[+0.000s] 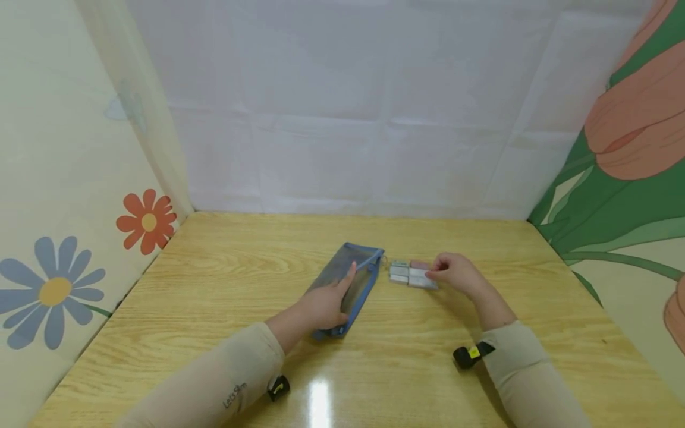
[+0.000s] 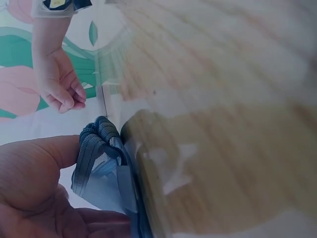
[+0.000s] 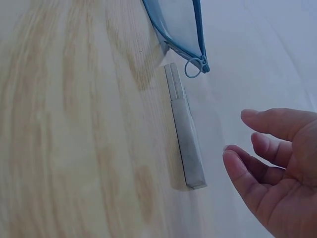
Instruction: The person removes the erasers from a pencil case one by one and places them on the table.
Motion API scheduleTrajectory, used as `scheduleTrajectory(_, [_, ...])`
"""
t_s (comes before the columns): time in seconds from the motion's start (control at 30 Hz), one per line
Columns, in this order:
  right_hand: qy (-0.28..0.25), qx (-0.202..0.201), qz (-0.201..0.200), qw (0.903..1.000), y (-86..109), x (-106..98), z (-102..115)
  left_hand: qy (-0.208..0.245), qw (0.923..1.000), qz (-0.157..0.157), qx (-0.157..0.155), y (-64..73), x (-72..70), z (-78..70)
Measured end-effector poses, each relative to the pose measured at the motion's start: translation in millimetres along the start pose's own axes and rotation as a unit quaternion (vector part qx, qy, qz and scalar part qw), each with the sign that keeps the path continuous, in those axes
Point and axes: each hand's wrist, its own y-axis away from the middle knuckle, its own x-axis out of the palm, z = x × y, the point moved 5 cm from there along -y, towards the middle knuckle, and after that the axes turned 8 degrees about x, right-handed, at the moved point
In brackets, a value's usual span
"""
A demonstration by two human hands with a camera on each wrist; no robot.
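A see-through zip pouch [image 1: 353, 291] with blue edging lies slantwise on the table. My left hand [image 1: 323, 306] grips its near part, the thumb on one side and fingers on the other; in the left wrist view the blue fabric [image 2: 101, 168] bunches beside the thumb. Just right of the pouch's zip end sit several small silver-grey blocks [image 3: 185, 144] in a tight group, with a pinkish one [image 1: 420, 264] at the back. My right hand [image 1: 460, 274] hovers by the group's right side. In the right wrist view that hand [image 3: 277, 163] has loosely bent fingers, apart from the blocks.
A wood-grain table [image 1: 230, 255] lies beneath everything. White cloth [image 1: 348, 119] hangs behind it, and flower-printed panels [image 1: 53, 285] stand at both sides. A ring-shaped zip pull [image 3: 194, 68] hangs at the pouch's corner near the blocks.
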Motion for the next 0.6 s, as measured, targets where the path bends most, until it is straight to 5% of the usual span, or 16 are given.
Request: scheduleTrajectory(0.6, [0.029,-0.016,-0.008,0.9994,-4.1,-1.3,6.3,-0.076,0.9957,0.052,-0.008,0.2,5.1,-3.5])
